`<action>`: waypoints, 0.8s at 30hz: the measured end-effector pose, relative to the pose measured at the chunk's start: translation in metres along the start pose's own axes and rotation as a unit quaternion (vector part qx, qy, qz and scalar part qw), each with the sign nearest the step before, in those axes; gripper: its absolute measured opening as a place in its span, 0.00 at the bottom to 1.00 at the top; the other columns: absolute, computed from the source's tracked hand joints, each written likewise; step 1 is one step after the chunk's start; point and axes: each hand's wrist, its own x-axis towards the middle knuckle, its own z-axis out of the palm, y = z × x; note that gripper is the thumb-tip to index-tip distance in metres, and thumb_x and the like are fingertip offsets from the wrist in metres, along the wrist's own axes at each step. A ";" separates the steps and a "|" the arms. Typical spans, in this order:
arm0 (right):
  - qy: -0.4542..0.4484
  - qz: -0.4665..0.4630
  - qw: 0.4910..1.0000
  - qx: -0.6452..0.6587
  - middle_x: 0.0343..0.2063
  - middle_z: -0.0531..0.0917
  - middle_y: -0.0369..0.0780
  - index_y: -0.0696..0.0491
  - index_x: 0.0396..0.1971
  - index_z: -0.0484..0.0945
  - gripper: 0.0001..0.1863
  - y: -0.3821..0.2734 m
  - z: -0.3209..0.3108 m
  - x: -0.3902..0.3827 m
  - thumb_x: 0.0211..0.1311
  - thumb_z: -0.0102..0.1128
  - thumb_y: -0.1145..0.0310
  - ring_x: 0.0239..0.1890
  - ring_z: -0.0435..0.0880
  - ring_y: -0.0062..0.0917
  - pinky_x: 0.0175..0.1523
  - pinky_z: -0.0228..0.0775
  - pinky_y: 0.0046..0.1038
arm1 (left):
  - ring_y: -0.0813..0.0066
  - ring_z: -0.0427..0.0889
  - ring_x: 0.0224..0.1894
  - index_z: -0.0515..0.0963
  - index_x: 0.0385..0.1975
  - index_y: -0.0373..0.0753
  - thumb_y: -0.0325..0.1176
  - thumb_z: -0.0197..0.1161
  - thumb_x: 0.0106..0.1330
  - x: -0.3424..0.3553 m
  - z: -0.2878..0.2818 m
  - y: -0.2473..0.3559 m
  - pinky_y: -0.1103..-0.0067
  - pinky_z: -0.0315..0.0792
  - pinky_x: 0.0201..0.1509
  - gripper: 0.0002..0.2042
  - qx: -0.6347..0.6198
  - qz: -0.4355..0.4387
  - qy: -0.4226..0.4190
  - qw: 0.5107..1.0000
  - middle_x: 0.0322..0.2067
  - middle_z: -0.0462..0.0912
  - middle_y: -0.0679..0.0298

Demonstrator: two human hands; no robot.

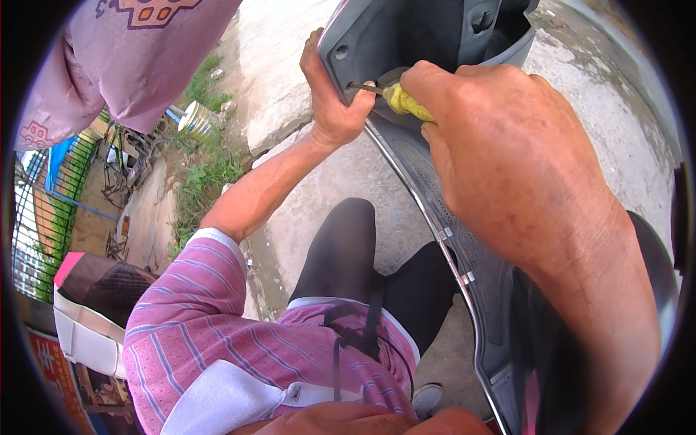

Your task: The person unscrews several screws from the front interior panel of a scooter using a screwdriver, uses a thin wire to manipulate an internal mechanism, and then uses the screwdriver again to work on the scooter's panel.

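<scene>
My right hand (507, 145) is closed around the yellow handle of a screwdriver (408, 103). Its thin metal shaft points left, with the tip at a small hole near the edge of a grey plastic scooter panel (406, 36). My left hand (336, 114) grips that panel's outer edge; the thumb rests beside the screwdriver shaft and the fingers go round behind. Whether a screw sits in the hole is too small to tell. Another round hole shows just above it. Below the panel runs the scooter's ridged footboard (475, 250), edged by a shiny metal trim strip (413, 190).
Concrete ground (283, 51) lies around the scooter, with grass (210, 181) to the left. A pink printed cloth (145, 65) hangs at the upper left. Beyond it are a white bucket (196, 121) and a wire fence (43, 217). My legs are beside the footboard.
</scene>
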 end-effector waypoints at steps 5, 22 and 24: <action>0.017 0.029 0.999 0.032 0.38 0.89 0.52 0.58 0.48 0.82 0.15 0.002 0.008 0.003 0.61 0.67 0.77 0.41 0.87 0.54 0.47 0.79 0.48 | 0.49 0.60 0.74 0.44 0.80 0.33 0.33 0.66 0.54 -0.003 -0.004 -0.006 0.60 0.62 0.77 0.52 -0.002 -0.007 0.009 1.000 0.69 0.54 0.47; -0.077 0.283 0.913 0.283 0.28 0.86 0.38 0.57 0.64 0.83 0.23 -0.005 -0.007 0.030 0.76 0.63 0.59 0.27 0.77 0.15 0.35 0.71 0.25 | 0.44 0.51 0.79 0.48 0.80 0.31 0.31 0.70 0.57 0.003 0.003 0.009 0.57 0.50 0.82 0.50 -0.006 0.017 0.039 0.999 0.74 0.55 0.44; -0.071 0.283 0.921 0.258 0.27 0.86 0.37 0.58 0.63 0.83 0.22 -0.009 -0.004 0.030 0.78 0.62 0.60 0.27 0.77 0.15 0.36 0.71 0.25 | 0.44 0.51 0.79 0.48 0.80 0.31 0.31 0.70 0.57 0.003 0.002 0.008 0.57 0.50 0.82 0.50 -0.012 0.023 0.044 0.999 0.75 0.55 0.44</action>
